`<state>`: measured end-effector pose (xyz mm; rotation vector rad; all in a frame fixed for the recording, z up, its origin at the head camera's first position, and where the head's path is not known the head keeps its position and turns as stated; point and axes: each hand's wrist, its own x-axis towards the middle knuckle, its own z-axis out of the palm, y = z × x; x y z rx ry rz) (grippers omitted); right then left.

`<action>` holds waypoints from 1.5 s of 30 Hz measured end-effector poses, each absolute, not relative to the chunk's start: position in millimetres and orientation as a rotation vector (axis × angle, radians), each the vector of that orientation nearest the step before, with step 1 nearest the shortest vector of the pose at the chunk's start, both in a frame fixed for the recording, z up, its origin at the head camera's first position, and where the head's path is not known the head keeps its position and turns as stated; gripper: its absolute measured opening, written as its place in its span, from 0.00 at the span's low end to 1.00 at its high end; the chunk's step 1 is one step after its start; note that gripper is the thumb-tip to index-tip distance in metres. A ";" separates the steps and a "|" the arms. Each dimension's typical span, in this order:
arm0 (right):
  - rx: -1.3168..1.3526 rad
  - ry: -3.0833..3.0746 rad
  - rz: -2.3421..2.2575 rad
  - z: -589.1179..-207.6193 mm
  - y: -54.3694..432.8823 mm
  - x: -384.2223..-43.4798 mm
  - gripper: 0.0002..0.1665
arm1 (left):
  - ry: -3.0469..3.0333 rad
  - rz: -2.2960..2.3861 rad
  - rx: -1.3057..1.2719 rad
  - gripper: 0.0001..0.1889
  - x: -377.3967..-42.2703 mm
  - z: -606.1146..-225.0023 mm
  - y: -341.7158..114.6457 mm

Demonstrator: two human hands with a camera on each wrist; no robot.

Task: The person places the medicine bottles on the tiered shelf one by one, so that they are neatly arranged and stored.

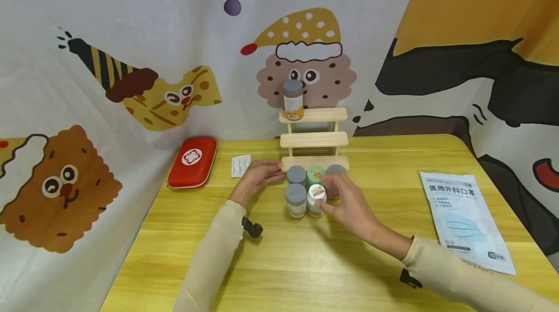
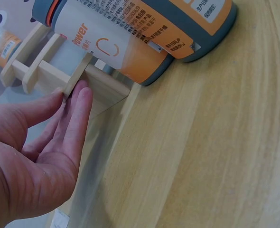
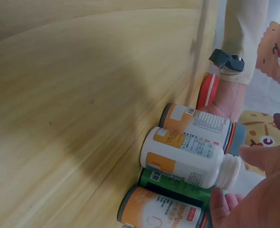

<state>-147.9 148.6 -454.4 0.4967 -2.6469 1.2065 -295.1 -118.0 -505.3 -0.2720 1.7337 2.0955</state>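
My left hand (image 1: 261, 176) pinches the left end of the lowest step of a three-step wooden display rack (image 1: 314, 140) between thumb and fingers. A white pill bottle (image 1: 316, 201) with a white cap stands upright at the front of a close group. Around its cap, the thumb and fingers of my right hand (image 1: 351, 207) close from the right side. Beside it is a grey-lidded supplement bottle (image 1: 297, 201). Behind are another grey-lidded bottle (image 1: 296, 175), a green-lidded bottle (image 1: 314, 174) and a third grey-lidded bottle (image 1: 337, 170), partly hidden by my right hand.
One grey-lidded bottle (image 1: 293, 101) stands on the rack's top step, at its left. A red first-aid case (image 1: 192, 162) and a small blister pack (image 1: 240, 166) lie to the left. At the right lies a face mask packet (image 1: 467, 222). A printed cloth (image 1: 174, 21) hangs behind the table.
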 end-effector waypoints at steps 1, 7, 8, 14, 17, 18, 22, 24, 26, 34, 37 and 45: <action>0.493 -2.648 1.191 -455.2 148.3 -147.4 0.34 | 1.733 2.097 -0.269 0.16 -295.2 -505.6 -117.7; 0.466 -2.672 1.177 -460.9 146.5 -145.3 0.33 | 1.730 2.094 -0.263 0.15 -294.7 -507.4 -116.4; 0.464 -2.673 1.177 -461.9 146.3 -145.0 0.33 | 1.730 2.093 -0.263 0.15 -294.7 -507.7 -116.2; 0.476 -2.656 1.171 -466.2 145.1 -143.3 0.30 | 1.737 2.085 -0.268 0.15 -294.2 -509.0 -115.4; 0.474 -2.655 1.168 -467.6 144.8 -143.4 0.29 | 1.738 2.083 -0.263 0.16 -293.6 -508.5 -114.5; 0.472 -2.655 1.166 -468.1 144.8 -143.6 0.29 | 1.741 2.083 -0.261 0.16 -293.3 -508.2 -114.2; 0.466 -2.656 1.166 -468.8 144.4 -143.8 0.28 | 1.749 2.078 -0.256 0.16 -292.7 -507.7 -114.3; 0.463 -2.655 1.170 -468.8 144.3 -143.5 0.28 | 1.749 2.078 -0.258 0.16 -292.5 -507.1 -114.2; 0.456 -2.655 1.180 -468.0 144.2 -142.9 0.28 | 1.746 2.079 -0.259 0.16 -292.7 -507.1 -113.9; 0.483 -2.629 1.186 -459.7 146.7 -142.1 0.27 | 1.743 2.091 -0.259 0.16 -293.3 -509.1 -115.2; 0.504 -2.594 1.174 -452.9 148.9 -141.7 0.27 | 1.738 2.091 -0.259 0.17 -293.9 -508.7 -115.6; 0.556 -2.490 1.181 -427.4 154.1 -142.3 0.25 | 1.741 2.091 -0.269 0.16 -294.0 -506.6 -117.1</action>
